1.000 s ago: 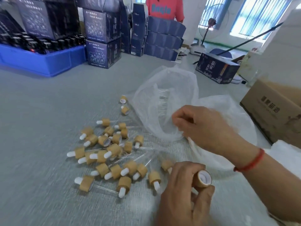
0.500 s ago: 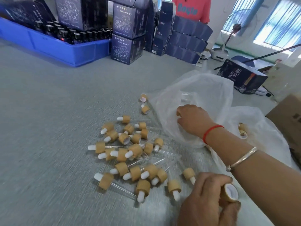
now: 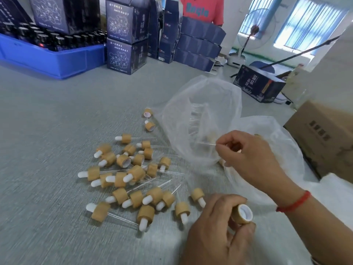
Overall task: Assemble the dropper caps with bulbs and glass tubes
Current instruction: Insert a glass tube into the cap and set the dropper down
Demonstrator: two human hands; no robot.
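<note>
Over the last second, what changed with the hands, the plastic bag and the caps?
The right hand, earlier reaching into the clear plastic bag, has drawn back out pinching a thin clear glass tube. The left hand still grips the tan wood-look dropper cap, open end up. The pile of assembled droppers on the grey table lies unchanged.

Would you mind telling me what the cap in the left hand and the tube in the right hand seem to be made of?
The cap looks like matte tan bamboo or wood, perhaps printed wrap, with a white, probably plastic, liner. The tube looks like clear glass: thin, see-through, faintly glinting.
</note>
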